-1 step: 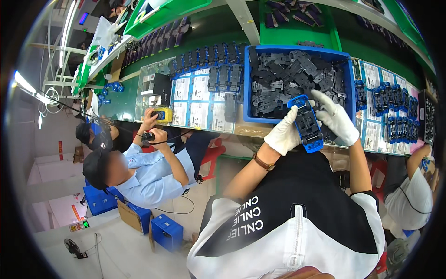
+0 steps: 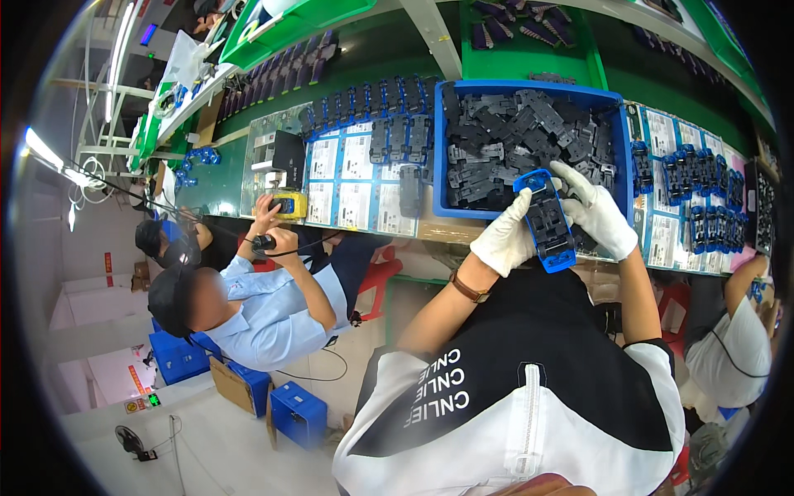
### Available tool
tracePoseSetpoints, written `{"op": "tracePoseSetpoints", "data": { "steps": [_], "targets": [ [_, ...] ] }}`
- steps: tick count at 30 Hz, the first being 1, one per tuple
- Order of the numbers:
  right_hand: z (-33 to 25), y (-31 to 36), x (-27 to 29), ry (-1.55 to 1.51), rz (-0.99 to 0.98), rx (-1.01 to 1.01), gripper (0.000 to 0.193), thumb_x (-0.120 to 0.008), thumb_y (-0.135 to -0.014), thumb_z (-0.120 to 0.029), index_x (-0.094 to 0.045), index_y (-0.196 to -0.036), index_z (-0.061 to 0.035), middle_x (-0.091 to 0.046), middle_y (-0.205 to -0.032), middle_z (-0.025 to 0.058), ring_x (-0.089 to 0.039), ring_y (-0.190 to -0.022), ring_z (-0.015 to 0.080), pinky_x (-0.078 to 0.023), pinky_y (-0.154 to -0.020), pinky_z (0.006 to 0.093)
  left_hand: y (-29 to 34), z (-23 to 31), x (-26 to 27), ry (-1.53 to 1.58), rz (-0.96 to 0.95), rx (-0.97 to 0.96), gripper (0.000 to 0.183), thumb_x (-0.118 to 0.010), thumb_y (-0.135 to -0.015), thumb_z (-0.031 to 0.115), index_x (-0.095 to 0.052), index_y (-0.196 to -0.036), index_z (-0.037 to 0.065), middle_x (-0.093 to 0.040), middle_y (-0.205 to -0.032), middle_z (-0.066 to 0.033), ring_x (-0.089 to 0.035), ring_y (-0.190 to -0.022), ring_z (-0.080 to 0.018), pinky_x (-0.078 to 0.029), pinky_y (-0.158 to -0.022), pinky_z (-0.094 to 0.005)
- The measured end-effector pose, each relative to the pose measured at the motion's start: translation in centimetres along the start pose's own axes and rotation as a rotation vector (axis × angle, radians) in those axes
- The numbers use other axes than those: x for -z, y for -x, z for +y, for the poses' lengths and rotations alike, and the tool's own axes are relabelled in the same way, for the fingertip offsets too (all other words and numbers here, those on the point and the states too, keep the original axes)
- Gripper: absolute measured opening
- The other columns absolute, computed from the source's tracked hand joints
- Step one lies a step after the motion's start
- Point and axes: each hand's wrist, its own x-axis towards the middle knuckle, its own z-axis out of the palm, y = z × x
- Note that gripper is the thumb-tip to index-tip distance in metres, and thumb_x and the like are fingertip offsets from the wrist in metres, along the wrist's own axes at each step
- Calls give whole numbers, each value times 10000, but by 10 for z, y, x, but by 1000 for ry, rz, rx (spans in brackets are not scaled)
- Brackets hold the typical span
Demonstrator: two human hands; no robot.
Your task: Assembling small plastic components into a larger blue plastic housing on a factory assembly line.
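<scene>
My left hand (image 2: pixel 506 238), in a white glove, grips a toy car (image 2: pixel 548 219) by its left side. The car has a blue shell with a black chassis showing upward, and it is held tilted over the front edge of a blue bin (image 2: pixel 529 86). Beside the car's right edge is my right hand (image 2: pixel 602 219), also gloved. Its fingers are apart and slightly bent, the fingertips close to the car; whether they touch it I cannot tell. Many loose black chassis parts (image 2: pixel 496 124) fill the bin.
Rows of blue-and-black cars (image 2: pixel 364 103) stand on the bench left of the bin, with more cars (image 2: pixel 703 178) to the right. A co-worker (image 2: pixel 265 306) sits at left, hands at a yellow device (image 2: pixel 292 205). A green tray (image 2: pixel 538 62) is behind the bin.
My right hand has shifted slightly left, its fingers nearer the toy car. The left hand and the car have hardly moved.
</scene>
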Motion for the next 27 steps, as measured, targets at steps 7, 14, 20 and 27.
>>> {"op": "tracePoseSetpoints", "data": {
  "steps": [7, 14, 20, 27],
  "targets": [
    [-14, 19, -6, 637, 362, 396, 603, -724, -640, -86, -535, -1212, -114, -582, -1111, 146, -569, -1022, 317, -465, -856, 390, 3, -2, 5, 27, 81, -214, 622, -581, -828, 495, -452, -1264, 70, -501, -1237, -83, -544, -1055, -304, -469, -899, -533],
    [24, 10, -50, 564, 568, 536, 402, -643, -734, -134, -551, -1115, -47, -622, -993, 144, -627, -813, 326, -520, -667, 376, -6, -21, 5, 90, 133, -257, 504, -571, -856, 465, -523, -1182, 84, -542, -1197, -61, -543, -1070, -247, -442, -957, -449],
    [52, 2, -82, 587, 675, 423, 479, -659, -772, -113, -493, -1204, 10, -589, -1112, 166, -612, -966, 290, -523, -777, 346, -9, -18, 13, 143, 94, -236, 459, -544, -881, 447, -548, -1155, 78, -585, -1144, -56, -549, -1085, -195, -437, -973, -373],
    [42, 6, -47, 526, 633, 347, 442, -606, -800, -224, -528, -1203, -59, -593, -1142, 115, -590, -973, 302, -483, -806, 366, -4, -14, 10, -10, 118, -138, 491, -647, -823, 403, -522, -1192, 105, -579, -1120, -68, -583, -1013, -279, -474, -894, -485]
  ]
}}
